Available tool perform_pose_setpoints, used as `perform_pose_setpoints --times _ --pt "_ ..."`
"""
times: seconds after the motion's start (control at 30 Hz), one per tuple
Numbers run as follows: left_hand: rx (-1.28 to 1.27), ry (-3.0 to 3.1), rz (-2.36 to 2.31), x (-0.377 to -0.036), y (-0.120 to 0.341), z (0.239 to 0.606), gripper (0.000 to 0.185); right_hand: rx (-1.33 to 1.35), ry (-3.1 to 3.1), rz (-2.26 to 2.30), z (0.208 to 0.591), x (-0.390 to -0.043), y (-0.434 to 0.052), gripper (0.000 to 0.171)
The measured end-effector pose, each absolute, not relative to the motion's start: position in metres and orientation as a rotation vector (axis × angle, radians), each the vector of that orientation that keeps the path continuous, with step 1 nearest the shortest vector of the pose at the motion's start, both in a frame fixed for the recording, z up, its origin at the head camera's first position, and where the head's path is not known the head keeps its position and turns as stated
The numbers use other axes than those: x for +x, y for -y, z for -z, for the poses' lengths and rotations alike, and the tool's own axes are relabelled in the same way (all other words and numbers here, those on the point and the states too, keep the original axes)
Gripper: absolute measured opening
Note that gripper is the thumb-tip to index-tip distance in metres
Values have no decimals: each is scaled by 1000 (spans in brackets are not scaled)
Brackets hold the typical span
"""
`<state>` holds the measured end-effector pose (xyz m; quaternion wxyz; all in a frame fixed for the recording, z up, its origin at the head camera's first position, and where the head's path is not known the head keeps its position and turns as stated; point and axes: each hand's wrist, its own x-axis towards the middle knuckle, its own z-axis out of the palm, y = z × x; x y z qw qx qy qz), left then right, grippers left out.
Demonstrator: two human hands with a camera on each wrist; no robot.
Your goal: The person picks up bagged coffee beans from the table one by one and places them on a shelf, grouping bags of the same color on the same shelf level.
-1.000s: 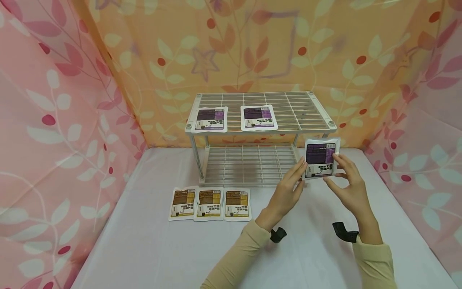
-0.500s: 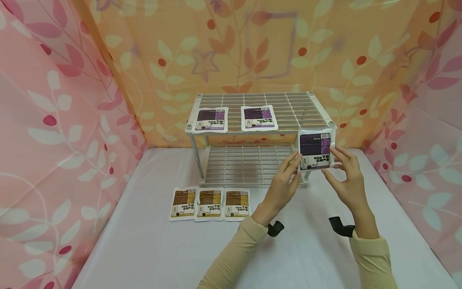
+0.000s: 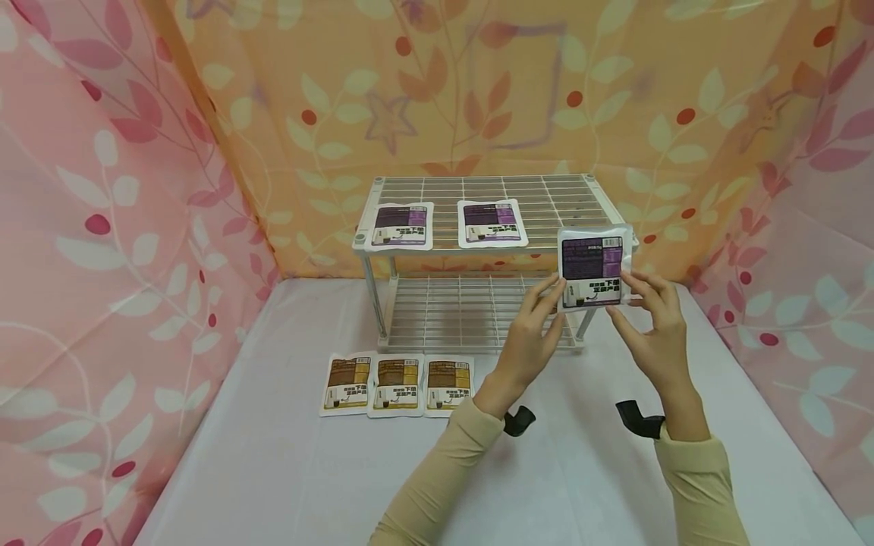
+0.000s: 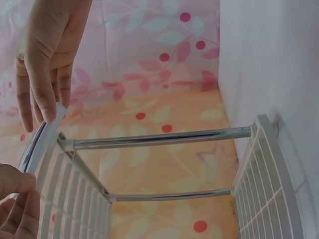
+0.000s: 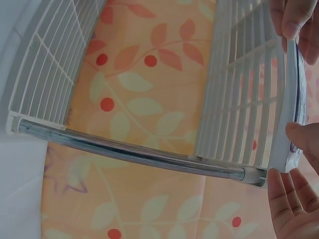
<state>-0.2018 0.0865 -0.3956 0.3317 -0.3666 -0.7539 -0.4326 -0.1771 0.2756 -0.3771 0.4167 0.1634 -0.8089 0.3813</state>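
Both hands hold a flat white pouch with a purple label (image 3: 592,269) at the front right corner of the rack's upper shelf. My left hand (image 3: 522,341) pinches its lower left edge; in the left wrist view the thumb and fingers (image 4: 17,186) close on its rim. My right hand (image 3: 652,326) grips the right side, thumb below, and in the right wrist view its fingers and thumb lie on either face. The pouch leans upright, label toward me. Whether it touches the shelf I cannot tell. Two like pouches (image 3: 401,226) (image 3: 492,223) lie along the shelf's front edge.
The white two-tier wire rack (image 3: 560,205) stands at the table's back, its lower shelf (image 3: 471,311) near the tabletop. Three brown-labelled pouches (image 3: 348,383) lie side by side on the white table (image 3: 273,470), front left of the rack. Patterned cloth walls (image 3: 102,227) surround the table.
Both hands have lifted the purple-labelled pouch and carried it slightly left, from beside the rack's right front corner to the upper shelf's front edge. The other pouches have stayed put.
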Motion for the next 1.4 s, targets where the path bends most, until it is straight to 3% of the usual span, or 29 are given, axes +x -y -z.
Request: perform_pose_setpoints --times 0.43,0.87,1.4 --pt "-929 1955 1088 -208 -82 388 48 432 2005 -937 371 -183 -275 57" --pt "-936 1894 1159 -215 -80 378 28 399 2013 -905 360 -189 -270 48" --pt "-909 1888 1113 -223 -82 365 21 392 2021 -903 347 -197 -267 39"
